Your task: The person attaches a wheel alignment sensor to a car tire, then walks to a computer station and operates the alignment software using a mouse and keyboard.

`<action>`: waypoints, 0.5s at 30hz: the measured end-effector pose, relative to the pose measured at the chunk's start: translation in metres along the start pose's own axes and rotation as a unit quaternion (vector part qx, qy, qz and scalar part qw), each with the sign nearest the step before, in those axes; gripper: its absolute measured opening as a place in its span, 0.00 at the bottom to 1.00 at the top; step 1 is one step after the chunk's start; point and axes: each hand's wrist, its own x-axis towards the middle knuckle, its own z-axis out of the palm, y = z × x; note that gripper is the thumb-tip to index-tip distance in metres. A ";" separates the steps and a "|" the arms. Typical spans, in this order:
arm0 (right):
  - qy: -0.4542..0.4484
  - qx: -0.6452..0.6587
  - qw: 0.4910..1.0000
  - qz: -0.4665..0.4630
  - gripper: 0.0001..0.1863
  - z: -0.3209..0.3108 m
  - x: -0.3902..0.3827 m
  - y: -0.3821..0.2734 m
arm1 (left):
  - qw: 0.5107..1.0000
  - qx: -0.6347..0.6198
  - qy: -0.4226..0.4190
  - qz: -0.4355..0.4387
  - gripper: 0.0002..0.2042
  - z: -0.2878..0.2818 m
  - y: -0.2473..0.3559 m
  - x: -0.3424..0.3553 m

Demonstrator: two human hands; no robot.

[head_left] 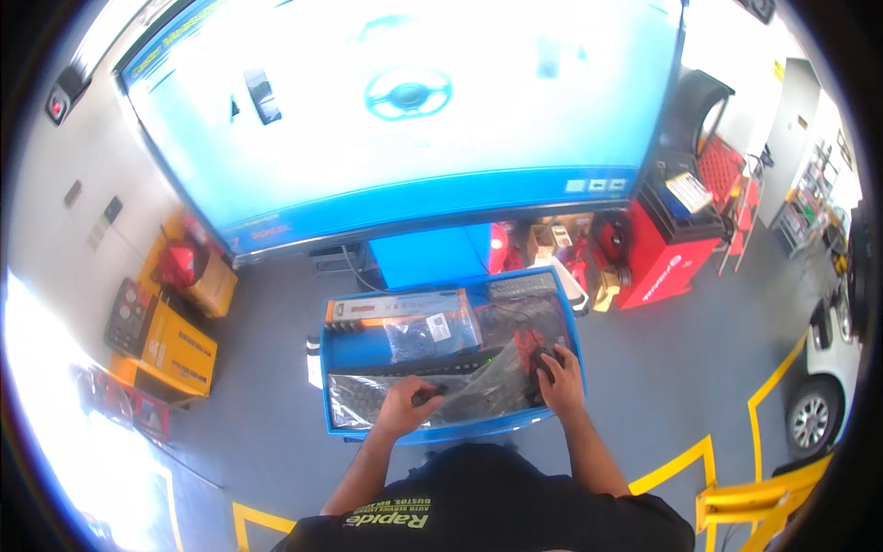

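My left hand (pixel 403 407) is closed round a small dark object (pixel 427 396) whose kind I cannot make out. It rests over a keyboard (pixel 354 396) wrapped in clear plastic, at the front of a blue cart top (pixel 345 348). At the cart's right side, my right hand (pixel 563 386) curls over a black computer mouse (pixel 547 363). Beside the mouse lies a crumpled red cloth (pixel 528 344). Behind the keyboard are a clear plastic bag (pixel 412 339) with a white label and a long orange and white box (pixel 395 307).
A large lit screen (pixel 368 156) showing a steering wheel spans the space behind the cart. Yellow machine (pixel 179 354) stands left; red cabinet (pixel 667 258) stands right. A white car's wheel (pixel 812 419) and a yellow metal frame (pixel 763 497) are at the right.
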 end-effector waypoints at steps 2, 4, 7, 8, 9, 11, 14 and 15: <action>0.004 -0.004 1.000 -0.005 0.20 0.002 0.003 0.001 | 1.000 -0.010 0.003 0.009 0.13 0.000 -0.001 0.000; 0.021 -0.001 0.999 -0.026 0.21 0.005 0.005 0.003 | 1.000 0.002 -0.008 0.006 0.12 0.000 -0.003 0.001; 0.097 0.026 0.991 -0.085 0.24 0.003 0.007 0.005 | 1.000 0.000 0.009 0.012 0.11 -0.003 -0.008 -0.001; 0.062 0.006 0.997 -0.036 0.25 -0.001 0.004 0.005 | 1.000 0.003 0.007 -0.008 0.11 -0.007 -0.010 0.000; 0.074 0.000 0.997 -0.021 0.22 -0.004 0.004 0.006 | 0.997 -0.048 0.030 -0.046 0.10 -0.008 -0.012 -0.004; 0.096 0.046 0.994 0.007 0.17 -0.016 0.000 0.004 | 0.981 -0.134 0.052 -0.134 0.09 -0.015 -0.017 -0.008; 0.003 0.101 0.994 0.033 0.13 -0.037 -0.006 -0.006 | 0.917 -0.323 0.072 -0.222 0.06 -0.022 -0.020 -0.016; -0.068 0.131 0.987 0.063 0.13 -0.042 -0.009 -0.012 | 0.909 -0.326 0.069 -0.252 0.05 -0.024 -0.020 -0.020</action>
